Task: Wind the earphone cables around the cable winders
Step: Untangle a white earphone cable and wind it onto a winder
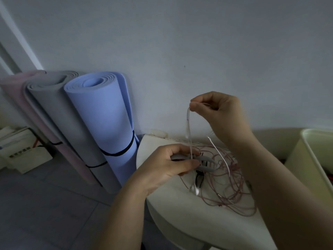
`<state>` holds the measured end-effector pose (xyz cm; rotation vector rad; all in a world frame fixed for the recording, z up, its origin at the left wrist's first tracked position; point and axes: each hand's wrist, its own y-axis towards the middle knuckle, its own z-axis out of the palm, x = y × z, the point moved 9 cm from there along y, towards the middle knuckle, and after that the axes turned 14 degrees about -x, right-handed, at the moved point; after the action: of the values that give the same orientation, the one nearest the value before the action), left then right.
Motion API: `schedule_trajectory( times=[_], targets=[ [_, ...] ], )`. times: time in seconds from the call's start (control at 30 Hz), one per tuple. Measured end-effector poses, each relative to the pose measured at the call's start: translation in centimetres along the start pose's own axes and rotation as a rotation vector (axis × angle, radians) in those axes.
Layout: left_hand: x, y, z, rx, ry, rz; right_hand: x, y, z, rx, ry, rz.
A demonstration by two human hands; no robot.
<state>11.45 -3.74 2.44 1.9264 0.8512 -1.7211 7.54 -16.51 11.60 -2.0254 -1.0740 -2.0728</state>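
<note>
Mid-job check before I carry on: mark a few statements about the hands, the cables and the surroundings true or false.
1. The right hand pinches a pale cable raised above the table. True.
2. The left hand is empty. False: it holds a grey winder.
3. A tangle of reddish cables lies on the white table. True.
4. The rolled mats stand to the right of the table. False: they lean against the wall to its left.
</note>
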Motion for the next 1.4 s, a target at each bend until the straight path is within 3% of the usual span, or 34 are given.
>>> schedule_trajectory(
  times=[0.33, 0.6, 0.73, 0.83, 0.9, 1.0, 1.13, 1.2, 1.4],
  targets=[
    [1.5, -0.3, 1.7, 0.144, 0.11, -0.081, -4.4, 1.4, -5.0, -0.388, 0.117, 0.19],
    [2.0, -0.6, 2.7, 0.26, 0.121, -0.124, -7.6, 1.7, -6.3, -0.467, 0.054, 0.276],
    [2.0, 0.1, 1.3, 0.129, -0.165, -0.2, -10.1, 1.1, -5.5, -0.322, -0.108, 0.363],
    [2.4, 1.3, -1.1, -0.135, -0.481, -0.257, -10.9, 0.2, -3.4, -0.084, -0.29, 0.363],
    [2.9, 1.8, -2.8, -0.322, -0.653, -0.274, -9.4, -0.1, -2.9, -0.072, -0.342, 0.281],
    [4.1, 1.9, -4.6, -0.522, -0.798, -0.298, -6.7, -1.2, -1.6, -0.034, -0.213, 0.219],
    [4.4, 1.8, -5.4, -0.617, -0.808, -0.275, -6.8, -5.6, 3.7, 0.302, 0.126, 0.488],
    [4.4, 1.8, -5.5, -0.646, -0.813, -0.259, -7.0, -7.1, 5.4, 0.369, 0.249, 0.584],
    [3.9, 2.0, -5.1, -0.643, -0.804, -0.205, -7.1, -7.9, 6.6, 0.295, 0.355, 0.596]
  ],
)
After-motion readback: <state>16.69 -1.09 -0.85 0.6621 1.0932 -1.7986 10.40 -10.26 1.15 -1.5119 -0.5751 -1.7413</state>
